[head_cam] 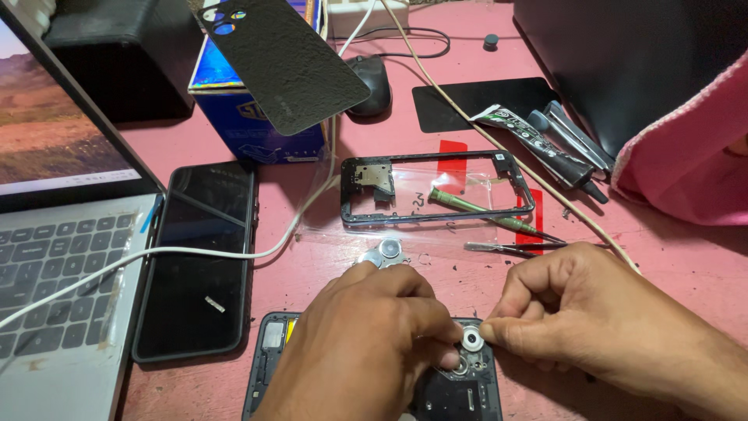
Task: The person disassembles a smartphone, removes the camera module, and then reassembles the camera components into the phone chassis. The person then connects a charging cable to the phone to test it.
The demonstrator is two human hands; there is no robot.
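An opened phone body (460, 390) lies at the near edge of the pink table, its inner parts showing. My left hand (366, 343) rests on top of it and covers most of it, fingers curled down onto it. My right hand (576, 312) pinches a small round silver ring part (471, 338) between thumb and forefinger, right at the phone's upper right corner. My left fingertips touch the same spot. Two more round silver parts (386, 252) lie just beyond my left hand.
A black phone frame (436, 189) on clear plastic lies mid-table with a green screwdriver (483, 212) and tweezers (506, 248). A dark phone (199, 257) and laptop (54, 265) sit left, a white cable (234, 251) crossing them. Blue box (257, 117), back cover (280, 54), mouse (372, 82), glue tubes (545, 144) behind.
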